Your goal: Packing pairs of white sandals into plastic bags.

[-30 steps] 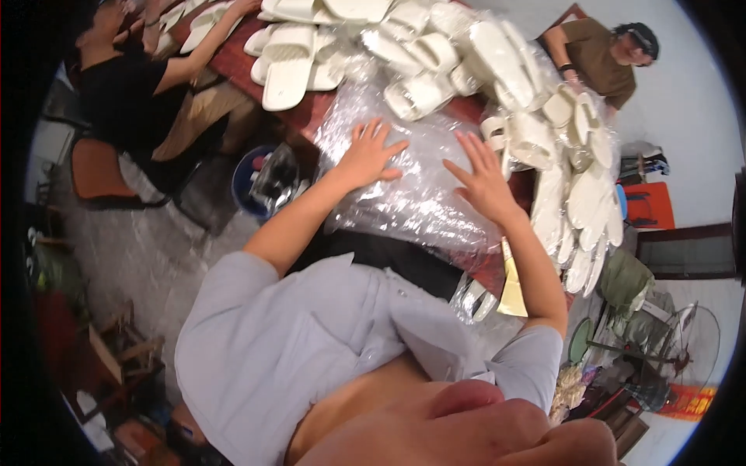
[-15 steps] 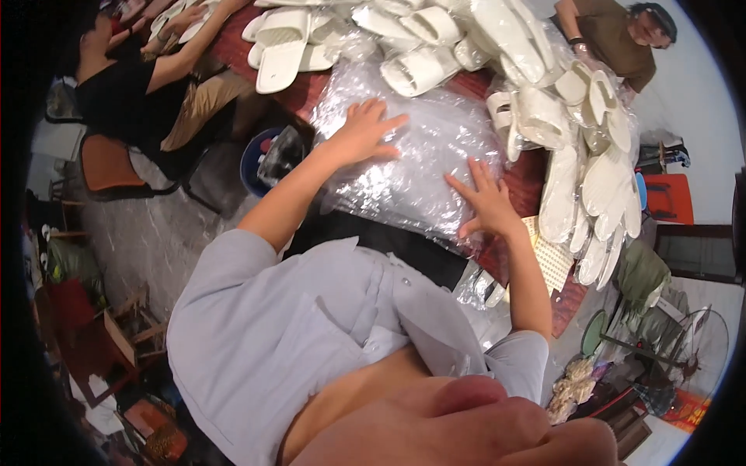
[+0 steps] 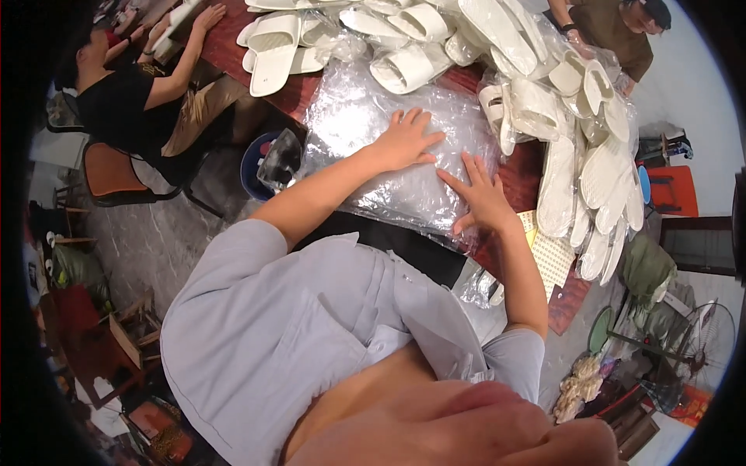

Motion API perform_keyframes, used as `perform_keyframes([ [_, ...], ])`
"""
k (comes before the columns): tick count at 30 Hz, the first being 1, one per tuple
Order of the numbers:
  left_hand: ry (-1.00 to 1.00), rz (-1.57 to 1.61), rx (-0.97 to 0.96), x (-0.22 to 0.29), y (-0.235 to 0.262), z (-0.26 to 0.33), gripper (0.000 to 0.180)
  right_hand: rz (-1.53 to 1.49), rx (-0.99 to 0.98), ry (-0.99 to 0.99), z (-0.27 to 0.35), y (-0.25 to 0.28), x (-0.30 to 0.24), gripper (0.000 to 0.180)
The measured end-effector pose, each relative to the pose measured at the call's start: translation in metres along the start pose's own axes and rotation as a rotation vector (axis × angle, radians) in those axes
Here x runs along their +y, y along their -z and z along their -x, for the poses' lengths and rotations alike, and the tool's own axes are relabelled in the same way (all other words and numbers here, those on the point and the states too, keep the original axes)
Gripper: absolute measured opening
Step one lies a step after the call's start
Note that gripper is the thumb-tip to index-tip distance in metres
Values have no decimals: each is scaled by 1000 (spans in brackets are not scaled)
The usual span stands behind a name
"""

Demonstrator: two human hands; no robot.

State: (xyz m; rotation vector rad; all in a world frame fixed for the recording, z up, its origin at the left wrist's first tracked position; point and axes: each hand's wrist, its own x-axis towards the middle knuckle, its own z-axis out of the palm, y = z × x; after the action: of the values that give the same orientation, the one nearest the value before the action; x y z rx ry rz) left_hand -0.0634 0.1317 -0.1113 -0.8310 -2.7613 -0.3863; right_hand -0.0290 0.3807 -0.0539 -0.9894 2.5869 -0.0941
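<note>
A stack of clear plastic bags (image 3: 365,132) lies on the dark red table (image 3: 528,175) in front of me. My left hand (image 3: 406,140) rests flat on the stack, fingers spread. My right hand (image 3: 483,194) also presses flat on the plastic near its right edge, fingers apart. Neither hand grips anything. Beyond the bags lies a heap of white slippers (image 3: 544,85), several wrapped in clear plastic.
A person in black (image 3: 132,93) sits at the table's left on an orange chair (image 3: 113,175). Another person in a brown shirt (image 3: 614,31) stands at the far right. A blue bucket (image 3: 260,163) sits under the table edge. Fans and clutter fill the floor at right.
Both hands have slid toward each other across the plastic stack, the left moving right and the right moving inward. The view has shifted slightly.
</note>
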Motion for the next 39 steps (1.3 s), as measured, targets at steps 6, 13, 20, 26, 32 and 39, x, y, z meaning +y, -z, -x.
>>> perform_keyframes([
  [6, -31, 57, 119, -3, -15, 8, 53, 120, 4, -35, 6, 6, -16, 121],
  [13, -5, 62, 148, -3, -12, 15, 53, 104, 49, 158, -19, 86, -37, 89],
  [20, -25, 66, 131, 5, -13, 8, 54, -412, 498, -26, -169, 95, 8, 76],
  [26, -25, 58, 167, 1, -22, 7, 55, -111, 482, -220, -253, 71, 13, 89],
  [32, -8, 61, 155, 1, -16, 11, 59, -1057, 435, -65, -238, 116, -5, 51],
  [39, 30, 138, -17, 7, -22, 5, 60, -995, 802, -66, -170, 201, -7, 77],
])
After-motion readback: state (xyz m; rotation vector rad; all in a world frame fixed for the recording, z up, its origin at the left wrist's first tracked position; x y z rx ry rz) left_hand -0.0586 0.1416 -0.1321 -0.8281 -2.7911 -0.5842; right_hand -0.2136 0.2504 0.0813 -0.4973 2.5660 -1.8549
